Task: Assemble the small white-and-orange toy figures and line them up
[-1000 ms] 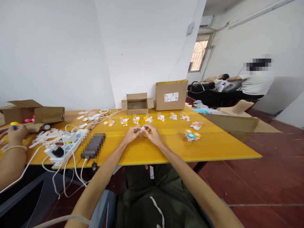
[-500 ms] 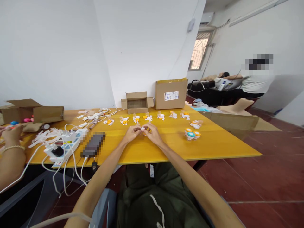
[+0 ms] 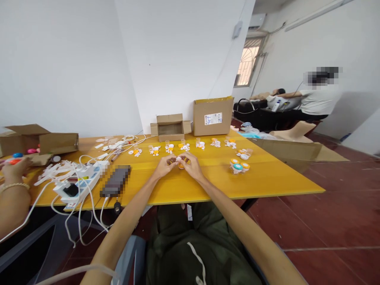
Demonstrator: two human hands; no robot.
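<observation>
Over the middle of the yellow table [image 3: 166, 186], my left hand [image 3: 165, 165] and my right hand [image 3: 190, 164] meet at the fingertips. Between them they pinch a small white round plastic piece [image 3: 178, 159] with dark marks, too small to name more exactly. An orange round part [image 3: 181, 166] shows just below it, partly hidden by my fingers; I cannot tell whether it is held or lies on the table. Beyond my hands runs a row of small piles of white and orange plastic parts [image 3: 184, 147] with clear cups. Clear containers with orange and teal lids [image 3: 238, 167] stand together on the right.
An open small carton [image 3: 171, 136] and a taller cardboard box [image 3: 212, 118] stand at the back. Left are a phone [image 3: 115, 181], a power strip [image 3: 89, 184] with white cables, and another person's hand [image 3: 14, 168] beside an open box [image 3: 59, 143]. A person sits far right.
My hands stay in place, still pinching the white piece, which now shows a little more. The orange part beneath is more visible. The view has shifted slightly.
</observation>
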